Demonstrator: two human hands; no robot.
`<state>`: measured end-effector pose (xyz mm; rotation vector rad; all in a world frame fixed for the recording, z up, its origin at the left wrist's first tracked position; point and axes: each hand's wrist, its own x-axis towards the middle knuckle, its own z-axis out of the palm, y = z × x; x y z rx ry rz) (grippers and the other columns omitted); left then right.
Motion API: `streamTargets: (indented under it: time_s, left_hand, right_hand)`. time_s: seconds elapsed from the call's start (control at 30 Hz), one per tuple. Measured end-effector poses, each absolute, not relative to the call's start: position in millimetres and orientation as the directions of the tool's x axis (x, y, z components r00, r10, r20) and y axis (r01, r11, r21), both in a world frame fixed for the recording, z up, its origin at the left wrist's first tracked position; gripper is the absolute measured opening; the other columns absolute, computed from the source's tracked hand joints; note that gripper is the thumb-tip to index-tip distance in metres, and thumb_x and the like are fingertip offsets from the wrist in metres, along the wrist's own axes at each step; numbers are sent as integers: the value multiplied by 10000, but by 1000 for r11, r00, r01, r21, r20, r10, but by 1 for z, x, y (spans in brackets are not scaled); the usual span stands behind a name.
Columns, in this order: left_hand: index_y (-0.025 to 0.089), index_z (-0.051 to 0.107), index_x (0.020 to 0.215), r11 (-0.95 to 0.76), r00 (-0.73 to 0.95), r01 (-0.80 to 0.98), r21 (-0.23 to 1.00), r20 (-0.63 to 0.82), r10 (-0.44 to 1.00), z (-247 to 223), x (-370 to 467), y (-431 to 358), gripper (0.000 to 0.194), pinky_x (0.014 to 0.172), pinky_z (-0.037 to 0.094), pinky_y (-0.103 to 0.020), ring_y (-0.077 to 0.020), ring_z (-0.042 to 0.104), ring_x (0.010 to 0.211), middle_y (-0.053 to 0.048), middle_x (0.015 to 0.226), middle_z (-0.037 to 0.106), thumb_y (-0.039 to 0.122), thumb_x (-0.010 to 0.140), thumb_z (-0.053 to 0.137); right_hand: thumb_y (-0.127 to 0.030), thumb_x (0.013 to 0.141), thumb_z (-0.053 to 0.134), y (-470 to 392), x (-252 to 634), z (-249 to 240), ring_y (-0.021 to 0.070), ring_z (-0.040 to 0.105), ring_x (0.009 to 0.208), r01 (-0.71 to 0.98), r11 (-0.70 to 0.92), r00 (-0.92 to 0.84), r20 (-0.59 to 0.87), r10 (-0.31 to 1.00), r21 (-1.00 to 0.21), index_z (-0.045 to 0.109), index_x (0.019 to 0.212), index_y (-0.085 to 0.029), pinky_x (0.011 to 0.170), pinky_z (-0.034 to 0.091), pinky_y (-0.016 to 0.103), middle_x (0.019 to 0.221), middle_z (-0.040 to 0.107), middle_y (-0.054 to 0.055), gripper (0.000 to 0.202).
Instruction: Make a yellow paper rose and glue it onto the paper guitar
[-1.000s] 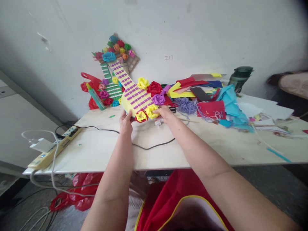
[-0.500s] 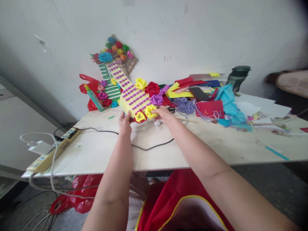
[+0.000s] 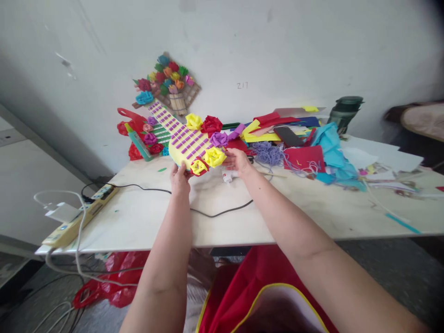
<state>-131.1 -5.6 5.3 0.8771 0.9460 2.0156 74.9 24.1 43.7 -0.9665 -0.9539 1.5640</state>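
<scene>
A pale yellow guitar-shaped craft [image 3: 189, 141] with woven purple and white strips is held over the table, its neck pointing up to the left. Yellow, red and purple fabric-like flowers line its right and lower edges. My left hand [image 3: 180, 178] grips its lower left edge, thumb in front. My right hand [image 3: 237, 162] is at the lower right, beside a yellow flower [image 3: 215, 157], fingers stretched out and apart; whether the fingertips touch the craft I cannot tell. Just below that hand lies a white nozzle-like tool [image 3: 229, 175], probably a glue gun's front, partly hidden.
Behind stand a green woven craft [image 3: 161, 134], a glue bottle [image 3: 138, 143] and a flower-basket decoration [image 3: 177, 102] against the wall. Purple yarn [image 3: 267, 152], red cloth [image 3: 303, 159], blue cloth [image 3: 328, 143] and a dark bottle [image 3: 345, 113] are rightward. A black cable [image 3: 215, 215] crosses the table; a power strip [image 3: 83, 217] sits left.
The guitar-shaped craft has shifted left and its neck has dropped lower, uncovering more of the flower basket. My right hand has moved away from the yellow flower, its fingers opening.
</scene>
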Motion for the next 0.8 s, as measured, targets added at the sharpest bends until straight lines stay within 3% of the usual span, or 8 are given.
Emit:
streamTargets:
  time_s: [0.17,0.33,0.63,0.8]
  left_hand:
    - [199,639,1009,-452,-564,-374,810,188,804,3,-135,-3,416,553,525,-219,-112,621,572,-34,781,703,365,651,770]
    - [207,623,1041,-469,-579,-380,797,190,793,2,-136,-3,419,528,511,-193,-93,612,538,-13,737,686,391,689,755]
    - [201,622,1051,-469,-534,-337,816,244,809,-1,-136,-2,502,505,482,-196,-93,590,515,-14,727,678,433,634,777]
    - [197,634,1048,-476,-493,-306,825,291,820,2,-132,-4,542,503,495,-212,-95,581,506,-11,727,676,442,594,800]
  right_hand:
    - [-274,851,474,18,74,50,118,602,513,-377,-138,-27,-138,990,-916,609,764,-141,465,390,209,553,649,17,209]
    - [-215,826,513,16,68,47,103,577,479,-378,-103,-13,-106,994,-920,607,746,-137,456,395,199,535,644,7,146]
    - [-306,809,603,19,63,42,111,605,520,-314,-95,-140,-53,989,-945,632,761,-131,472,419,207,585,664,19,183]
    - [-252,770,626,18,67,41,121,608,553,-303,-161,-215,-98,972,-939,653,752,-128,507,447,229,598,664,19,128]
